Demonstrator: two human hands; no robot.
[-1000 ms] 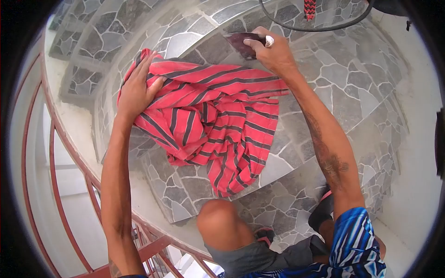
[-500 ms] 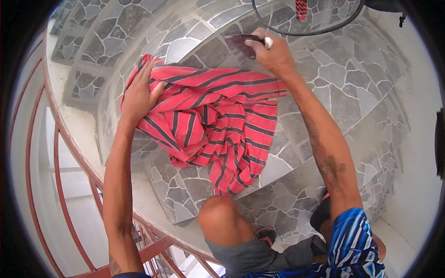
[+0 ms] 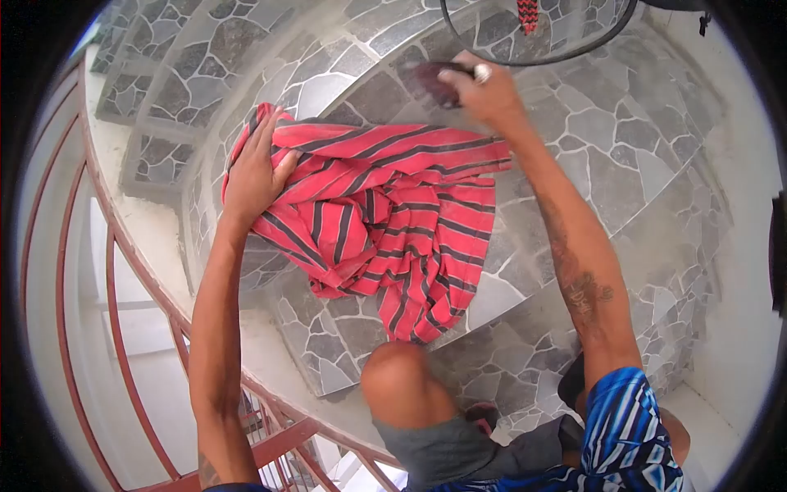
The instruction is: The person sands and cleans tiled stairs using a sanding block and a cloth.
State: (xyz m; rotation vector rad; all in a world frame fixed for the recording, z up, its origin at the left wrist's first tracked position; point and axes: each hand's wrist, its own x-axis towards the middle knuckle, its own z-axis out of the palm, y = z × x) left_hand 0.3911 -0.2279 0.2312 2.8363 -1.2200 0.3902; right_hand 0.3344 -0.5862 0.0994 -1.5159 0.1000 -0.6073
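Observation:
A crumpled red cloth with black stripes [image 3: 418, 209] lies spread over the grey stone step. On its upper left corner my left hand [image 3: 256, 176] rests flat, fingers stretched out and thumb apart. Above the cloth's upper edge, my right hand [image 3: 492, 94] grips a flat dark reddish-brown piece [image 3: 438, 82] by its right end. The piece is smeared by motion and sits low over the stone; its exact kind I cannot tell. Something small and white shows at the fingers of that hand.
Stone-patterned steps [image 3: 184, 98] curve up at the left. A red-brown metal railing [image 3: 123, 238] runs down the left side. At the top hang a black hoop [image 3: 566, 61] and a red-and-black braided piece [image 3: 527, 15]. My bent knee [image 3: 398, 373] is just below the cloth.
The view has shifted slightly, moving the cloth and left hand a little right in the picture. My right hand still holds the dark piece, now more blurred.

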